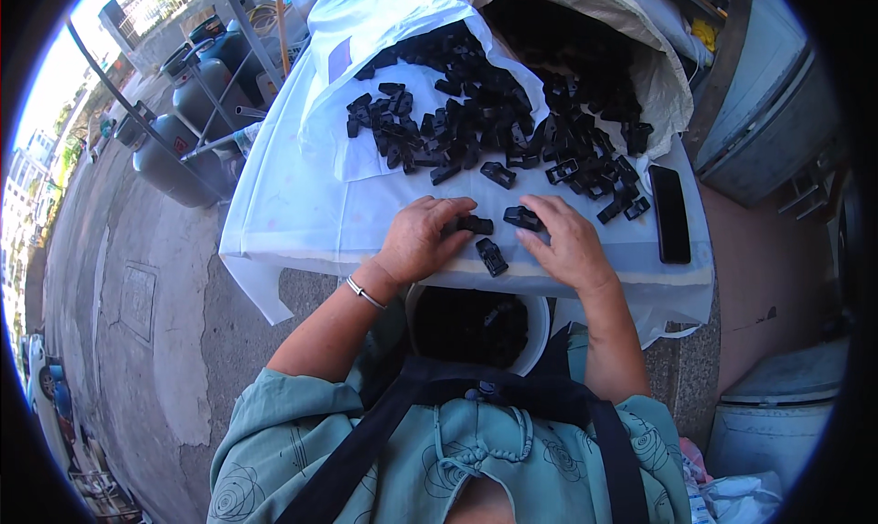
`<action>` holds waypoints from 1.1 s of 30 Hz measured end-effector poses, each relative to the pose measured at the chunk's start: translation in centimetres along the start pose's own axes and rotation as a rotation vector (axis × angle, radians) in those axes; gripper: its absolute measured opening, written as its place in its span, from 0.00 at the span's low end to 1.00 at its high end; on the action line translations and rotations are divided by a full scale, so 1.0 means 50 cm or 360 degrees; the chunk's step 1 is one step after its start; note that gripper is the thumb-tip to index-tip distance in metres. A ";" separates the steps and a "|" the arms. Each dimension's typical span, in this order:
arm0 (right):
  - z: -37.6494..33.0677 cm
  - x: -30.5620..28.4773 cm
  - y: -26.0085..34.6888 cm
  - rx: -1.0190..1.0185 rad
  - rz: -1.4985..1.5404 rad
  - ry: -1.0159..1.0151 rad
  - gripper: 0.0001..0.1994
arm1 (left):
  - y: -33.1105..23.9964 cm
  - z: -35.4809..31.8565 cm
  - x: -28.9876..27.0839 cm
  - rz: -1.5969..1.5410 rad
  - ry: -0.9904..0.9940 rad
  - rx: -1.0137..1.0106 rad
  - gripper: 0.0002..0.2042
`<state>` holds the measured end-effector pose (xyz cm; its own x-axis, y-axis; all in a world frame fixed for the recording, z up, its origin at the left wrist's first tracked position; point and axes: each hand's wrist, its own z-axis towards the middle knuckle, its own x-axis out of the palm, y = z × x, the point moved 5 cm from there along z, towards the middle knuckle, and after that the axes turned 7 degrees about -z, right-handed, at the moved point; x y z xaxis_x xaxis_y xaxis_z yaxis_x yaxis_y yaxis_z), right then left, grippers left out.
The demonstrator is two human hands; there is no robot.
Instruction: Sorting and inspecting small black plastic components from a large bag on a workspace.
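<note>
My left hand [425, 236] pinches a small black plastic part [476, 224] between thumb and fingers, just above the near edge of the white-covered table [311, 222]. Opposite it, my right hand [565, 243] has its thumb and fingers closed on another black plastic part [522, 217]. The two parts are apart, a short gap between them. A third black part [492, 257] lies on the cover between my hands. Beyond my fingers spreads a heap of similar black parts [439, 131], spilling from a white sack [384, 21] and a beige sack [672, 76].
A black phone [670, 215] lies at the table's right side. Below the near edge, a white bucket [541, 332] holds black parts. Grey gas cylinders [174, 163] and metal poles stand at the left. Grey cabinet-like units [777, 414] stand at the right.
</note>
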<state>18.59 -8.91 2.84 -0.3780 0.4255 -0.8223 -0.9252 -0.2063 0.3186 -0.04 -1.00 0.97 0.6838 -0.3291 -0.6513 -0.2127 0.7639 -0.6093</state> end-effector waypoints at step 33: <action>0.041 0.079 0.006 0.0025 -0.0039 0.0086 0.18 | 0.028 0.052 -0.040 0.0108 0.0063 -0.0093 0.13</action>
<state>16.74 -5.46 0.64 -0.3532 0.3817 -0.8541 -0.9347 -0.1825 0.3050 0.11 2.16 2.61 0.6385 -0.3005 -0.7085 -0.2987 0.7517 -0.5880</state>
